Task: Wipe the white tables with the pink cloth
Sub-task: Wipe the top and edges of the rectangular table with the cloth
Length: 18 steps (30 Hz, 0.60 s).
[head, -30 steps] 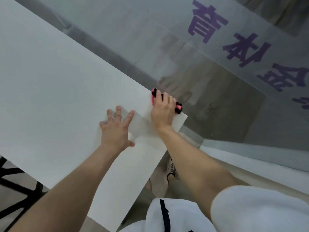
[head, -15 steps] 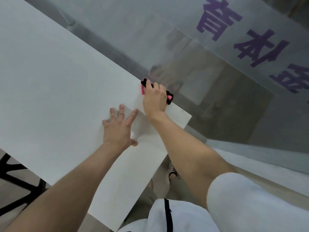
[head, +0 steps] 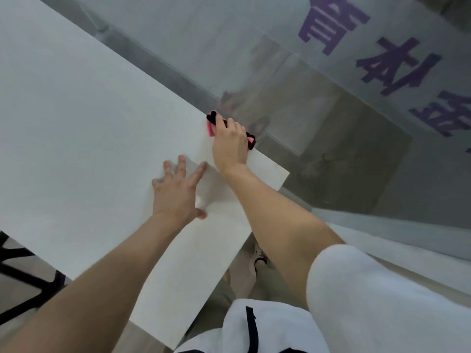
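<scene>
The white table [head: 76, 123] fills the view from 9 o'clock to the centre, and its far edge runs slantwise from 11 o'clock down toward 3 o'clock; the pink cloth [head: 210, 128], trimmed in black, lies on that far edge, a little short of the table's right corner. The right hand [head: 230, 146] lies palm down on the cloth and covers most of it; its fingers are laid close together over the fabric and press it to the tabletop, so that only a pink end shows at 10 o'clock of the hand and a black-and-pink end at 3 o'clock. The left hand [head: 175, 192] sits at 7 o'clock of the right one, near it but apart; it rests flat on the bare tabletop with its fingers spread wide and holds nothing.

Beyond the far edge stands a glass wall [head: 254, 47] with purple characters [head: 331, 24] at 1 o'clock; a faint reflection shows in the glass just past the cloth. At 8 o'clock a black frame [head: 25, 276] shows below the table's near edge; a white sleeve [head: 369, 289] covers the right upper arm at 4 o'clock, and a shoe [head: 260, 258] stands on the floor under the right forearm.
</scene>
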Each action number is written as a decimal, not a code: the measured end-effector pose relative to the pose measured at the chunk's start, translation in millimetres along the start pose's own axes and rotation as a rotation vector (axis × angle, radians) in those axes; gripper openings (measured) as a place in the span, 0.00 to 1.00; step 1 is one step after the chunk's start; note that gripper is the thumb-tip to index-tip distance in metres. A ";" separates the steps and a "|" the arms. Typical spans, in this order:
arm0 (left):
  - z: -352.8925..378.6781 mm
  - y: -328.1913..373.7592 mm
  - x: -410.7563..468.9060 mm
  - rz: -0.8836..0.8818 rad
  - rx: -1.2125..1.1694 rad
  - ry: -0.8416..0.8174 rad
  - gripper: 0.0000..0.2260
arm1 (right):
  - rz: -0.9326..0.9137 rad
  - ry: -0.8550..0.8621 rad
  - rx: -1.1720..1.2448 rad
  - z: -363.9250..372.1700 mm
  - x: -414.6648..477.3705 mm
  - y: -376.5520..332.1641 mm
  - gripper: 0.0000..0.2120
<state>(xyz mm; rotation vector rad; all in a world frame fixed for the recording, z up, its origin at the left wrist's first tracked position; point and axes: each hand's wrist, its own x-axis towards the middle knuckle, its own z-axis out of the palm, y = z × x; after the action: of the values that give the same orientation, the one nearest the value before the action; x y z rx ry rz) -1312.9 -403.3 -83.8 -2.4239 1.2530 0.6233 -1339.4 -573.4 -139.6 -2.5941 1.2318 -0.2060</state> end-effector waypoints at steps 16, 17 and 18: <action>-0.9 -1.8 -3.0 0.006 -0.029 0.014 0.64 | -0.045 -0.101 -0.107 -6.5 -1.5 2.7 0.28; -0.2 -1.9 -3.5 0.007 -0.022 0.022 0.64 | -0.044 -0.033 -0.108 -14.7 -21.5 32.0 0.29; 0.3 -1.9 -3.6 0.008 -0.020 0.031 0.64 | -0.029 0.002 -0.127 -26.2 -42.2 60.0 0.29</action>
<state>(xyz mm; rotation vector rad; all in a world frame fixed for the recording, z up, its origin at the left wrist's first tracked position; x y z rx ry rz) -1313.3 -399.7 -82.0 -2.4541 1.2755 0.6058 -1416.5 -581.6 -132.9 -2.7215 1.2462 -0.1409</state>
